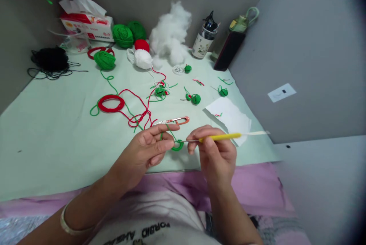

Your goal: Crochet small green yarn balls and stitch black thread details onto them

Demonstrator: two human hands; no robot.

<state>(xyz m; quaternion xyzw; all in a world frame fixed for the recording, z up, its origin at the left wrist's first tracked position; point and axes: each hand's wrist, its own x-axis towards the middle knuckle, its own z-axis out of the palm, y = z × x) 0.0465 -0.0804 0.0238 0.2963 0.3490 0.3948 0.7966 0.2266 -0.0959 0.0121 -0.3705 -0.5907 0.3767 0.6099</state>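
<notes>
My left hand [151,147] pinches the edge of a small green crochet ring [178,145] between thumb and fingers. A green yarn strand runs from the ring up over its raised index finger. In my right hand [215,153] is a crochet hook [221,137] with a yellow handle, held like a pen. The hook's metal shaft points left and its tip meets the green ring; whether it passes through a stitch I cannot tell. Just beyond my left fingertips lies a pair of orange-handled thread snips [183,120].
Behind my hands lie a red yarn coil [111,103], green yarn balls [122,36], a white yarn ball [143,59] and small green crocheted balls [196,99]. White stuffing [171,31], a pen cup [203,42] and a bottle [240,23] stand at the back. Torn paper [230,117] lies right.
</notes>
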